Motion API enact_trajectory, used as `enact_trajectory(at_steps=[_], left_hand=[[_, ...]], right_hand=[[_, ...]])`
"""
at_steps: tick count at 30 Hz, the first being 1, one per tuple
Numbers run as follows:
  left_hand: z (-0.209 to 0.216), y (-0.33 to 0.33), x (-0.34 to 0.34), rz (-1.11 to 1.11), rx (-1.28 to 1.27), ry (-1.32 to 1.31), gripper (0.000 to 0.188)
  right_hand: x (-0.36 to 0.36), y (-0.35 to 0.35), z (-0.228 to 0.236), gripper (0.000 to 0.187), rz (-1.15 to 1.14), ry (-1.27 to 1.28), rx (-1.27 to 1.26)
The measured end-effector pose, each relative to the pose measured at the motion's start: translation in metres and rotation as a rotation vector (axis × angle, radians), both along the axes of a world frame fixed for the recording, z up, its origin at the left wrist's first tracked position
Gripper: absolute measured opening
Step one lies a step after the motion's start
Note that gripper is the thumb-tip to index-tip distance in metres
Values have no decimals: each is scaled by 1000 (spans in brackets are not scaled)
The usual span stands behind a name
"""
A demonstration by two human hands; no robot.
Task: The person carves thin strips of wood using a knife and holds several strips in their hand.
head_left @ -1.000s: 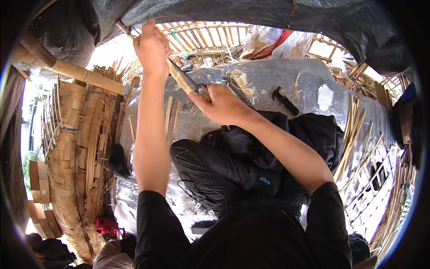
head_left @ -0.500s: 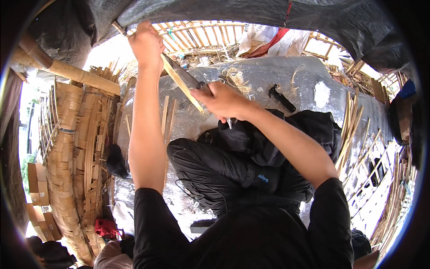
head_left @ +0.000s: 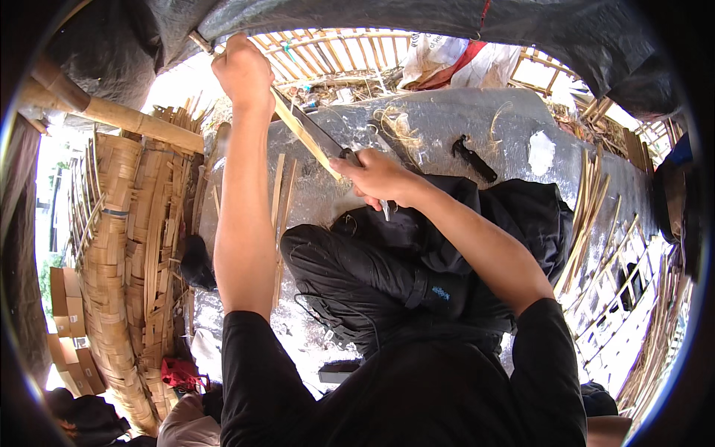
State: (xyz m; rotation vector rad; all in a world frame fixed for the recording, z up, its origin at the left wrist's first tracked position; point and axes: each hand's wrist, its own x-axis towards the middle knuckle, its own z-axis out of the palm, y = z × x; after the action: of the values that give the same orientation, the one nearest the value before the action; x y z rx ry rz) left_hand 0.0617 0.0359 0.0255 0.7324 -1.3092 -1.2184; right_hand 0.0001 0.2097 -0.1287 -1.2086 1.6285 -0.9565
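Observation:
My left hand (head_left: pixel 244 73), far out at the upper left, is closed around the upper end of a pale bamboo strip (head_left: pixel 304 138). The strip slants down to the right toward my other hand. A knife (head_left: pixel 319 134) with a long grey blade is gripped in my right hand (head_left: pixel 381 179), above my folded legs. Its blade runs close alongside the strip; whether the edge touches it, I cannot tell. The thumb of this hand lies near the strip's lower end. A bit of metal pokes out below the right fist.
A grey sheet (head_left: pixel 439 119) covers the ground, with a black tool (head_left: pixel 474 159) and curled shavings (head_left: pixel 395 123) on it. Thin bamboo strips (head_left: pixel 585 216) lie at the right. Woven bamboo (head_left: pixel 112 246) stands at the left. Dark tarp (head_left: pixel 357 16) hangs overhead.
My right hand and the knife have shifted slightly right and down, along the strip. My left hand keeps its hold, almost in the same place. The view has moved a little.

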Motion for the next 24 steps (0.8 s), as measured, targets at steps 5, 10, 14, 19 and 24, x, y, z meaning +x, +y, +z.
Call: enact_trajectory(at_steps=[5, 10, 14, 19, 24], left_hand=[[-2, -1, -6, -1, -60, -22, 30], [1, -5, 8, -51, -2, -27, 28], [2, -60, 55, -641, -36, 36, 25], [-19, -31, 78, -380, -244, 36, 69], [-59, -13, 73, -312, 9, 59, 37]], right_hand=[[11, 13, -31, 42, -89, 575, -34], [19, 9, -32, 49, -119, 524, 76], [13, 1, -39, 57, 9, 257, -40], [14, 6, -65, 57, 12, 220, -31], [16, -3, -70, 53, 86, 201, 15]])
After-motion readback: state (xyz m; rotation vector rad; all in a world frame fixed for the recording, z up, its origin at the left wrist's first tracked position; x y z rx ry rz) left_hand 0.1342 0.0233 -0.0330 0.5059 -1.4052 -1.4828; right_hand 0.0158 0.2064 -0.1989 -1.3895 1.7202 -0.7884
